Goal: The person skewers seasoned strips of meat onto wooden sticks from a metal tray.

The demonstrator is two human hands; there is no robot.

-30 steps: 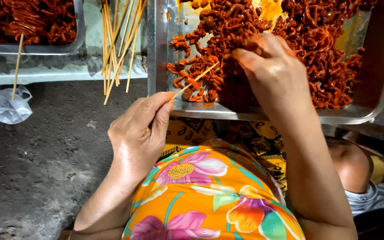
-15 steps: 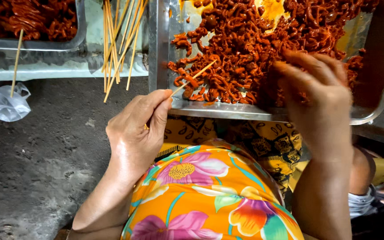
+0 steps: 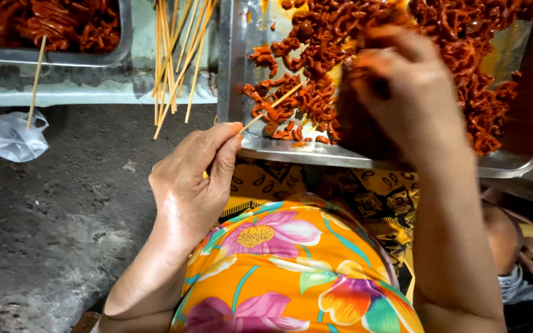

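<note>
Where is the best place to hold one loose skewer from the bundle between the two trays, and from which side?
Probably by the lower ends of the bamboo skewers: they overhang the shelf edge, fanned apart above the ground. Come from below, the person's side, pinching one stick.

Thin bamboo skewer (image 3: 271, 108), tilted, tip among red-orange marinated meat pieces (image 3: 316, 92) in steel tray (image 3: 340, 155).

place: street-food prep spot | signs: metal trays (image 3: 365, 157) of red marinated meat, bamboo skewers (image 3: 177, 55) beyond the fingers, bare ground
</note>
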